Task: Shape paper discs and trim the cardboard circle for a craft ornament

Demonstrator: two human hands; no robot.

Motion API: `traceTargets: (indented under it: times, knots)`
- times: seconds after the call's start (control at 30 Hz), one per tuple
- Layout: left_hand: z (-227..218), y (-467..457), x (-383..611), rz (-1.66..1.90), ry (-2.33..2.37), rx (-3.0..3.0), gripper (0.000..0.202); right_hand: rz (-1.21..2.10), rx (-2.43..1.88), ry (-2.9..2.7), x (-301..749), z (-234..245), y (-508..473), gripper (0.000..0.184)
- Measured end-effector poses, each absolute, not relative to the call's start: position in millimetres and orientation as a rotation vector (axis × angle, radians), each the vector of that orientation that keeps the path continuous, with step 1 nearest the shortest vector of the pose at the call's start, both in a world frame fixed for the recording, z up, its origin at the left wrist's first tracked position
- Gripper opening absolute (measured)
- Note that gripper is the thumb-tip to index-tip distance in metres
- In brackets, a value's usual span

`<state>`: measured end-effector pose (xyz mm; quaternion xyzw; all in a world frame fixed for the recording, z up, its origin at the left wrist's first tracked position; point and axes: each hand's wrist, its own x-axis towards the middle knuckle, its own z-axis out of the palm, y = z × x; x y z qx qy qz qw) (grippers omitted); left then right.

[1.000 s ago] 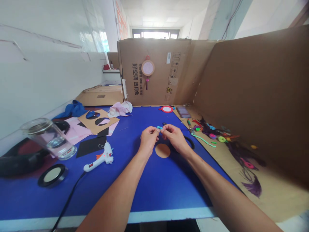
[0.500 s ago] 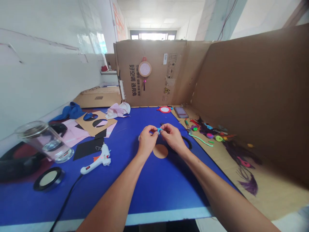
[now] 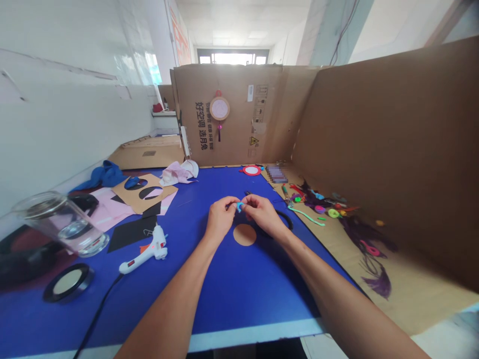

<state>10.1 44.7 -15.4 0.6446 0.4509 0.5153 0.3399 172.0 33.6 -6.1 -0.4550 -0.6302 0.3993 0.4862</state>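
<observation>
My left hand [image 3: 221, 218] and my right hand [image 3: 262, 215] meet above the blue tabletop, thumbs and fingertips closed. Between them they pinch a small light-blue piece [image 3: 239, 206], curved in shape, its ends covered by the fingers. It is too small to tell what it is made of. Just below the hands a round brown cardboard disc [image 3: 245, 235] lies flat on the table. Behind my right hand a black curved object [image 3: 287, 220] shows in part; the hand covers the rest.
To the left lie a white glue gun [image 3: 144, 252], black paper [image 3: 129, 234] and cardboard with round holes [image 3: 149, 180]. A glass jar [image 3: 78, 230] stands farther left. Small craft parts and a purple tassel [image 3: 379, 281] rest on cardboard at right. Cardboard walls [image 3: 239, 119] enclose the back and right.
The camera view has shifted slightly. Both hands keep pinching the light-blue piece; more of it shows between the fingertips, in a bent shape.
</observation>
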Motion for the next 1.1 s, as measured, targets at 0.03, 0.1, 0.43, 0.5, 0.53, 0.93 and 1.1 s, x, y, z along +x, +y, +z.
traceTargets:
  times: [0.03,0.1,0.43,0.5,0.53,0.93,1.1]
  knots:
    - [-15.0,45.0,9.3,1.333,1.176,1.699,0.018,0.994,-1.101,-1.525,171.5,-5.4,33.2,0.019]
    - [-13.8,44.9,8.0,1.328,1.174,1.756,0.017,1.026,-1.093,-1.501,170.6,-4.6,33.2,0.021]
    - [-10.6,39.7,7.9,1.319,1.347,1.954,0.011,0.822,-1.168,-1.621,171.2,-11.8,35.4,0.014]
    - [-10.4,40.5,8.5,1.285,1.39,1.897,0.01,0.737,-1.183,-1.641,170.2,-11.4,34.1,0.013]
    - [-10.8,41.3,8.8,1.272,1.385,1.854,0.01,0.703,-1.188,-1.646,169.5,-11.0,33.3,0.012]
    - [-9.2,39.6,11.3,1.239,1.381,1.696,0.011,0.53,-1.137,-1.725,167.3,-12.6,28.8,0.008]
    - [3.1,28.3,11.1,1.106,1.547,2.045,0.016,0.366,-1.081,-1.88,172.1,-15.0,32.3,0.013]
